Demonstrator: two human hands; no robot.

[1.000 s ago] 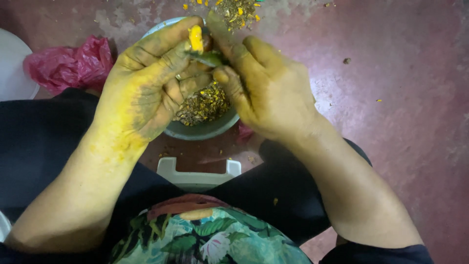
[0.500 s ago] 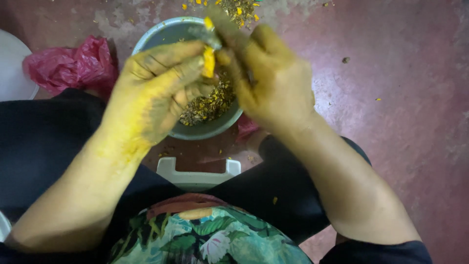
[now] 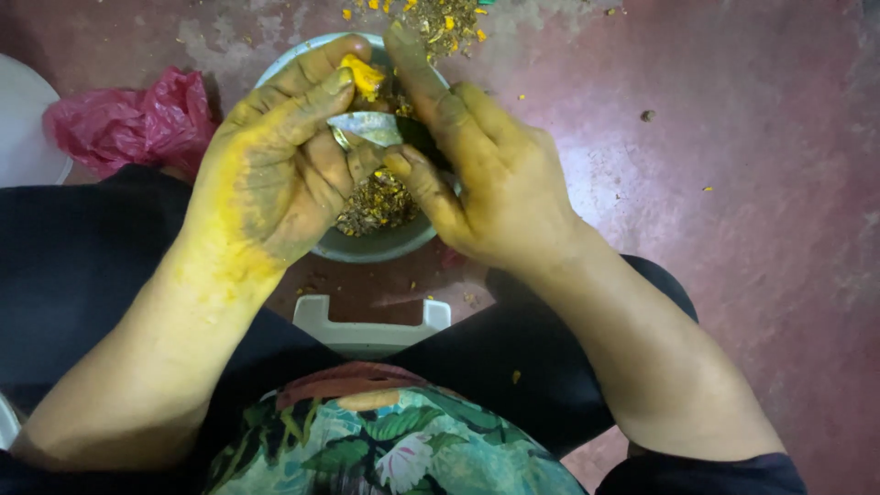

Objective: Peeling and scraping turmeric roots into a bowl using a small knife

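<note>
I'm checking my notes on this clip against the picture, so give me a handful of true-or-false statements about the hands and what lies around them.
1. The left hand holds a yellow-orange piece at its fingertips. True.
2. The right hand holds a knife whose blade lies between the two hands. True.
3. The bowl under the hands is empty. False: it holds brownish-yellow scraps.
4. A pink plastic bag lies on the floor beside the left hand. True.
5. Both hands are clean. False: the left hand is heavily stained yellow.
6. The floor is green. False: it is reddish.
</note>
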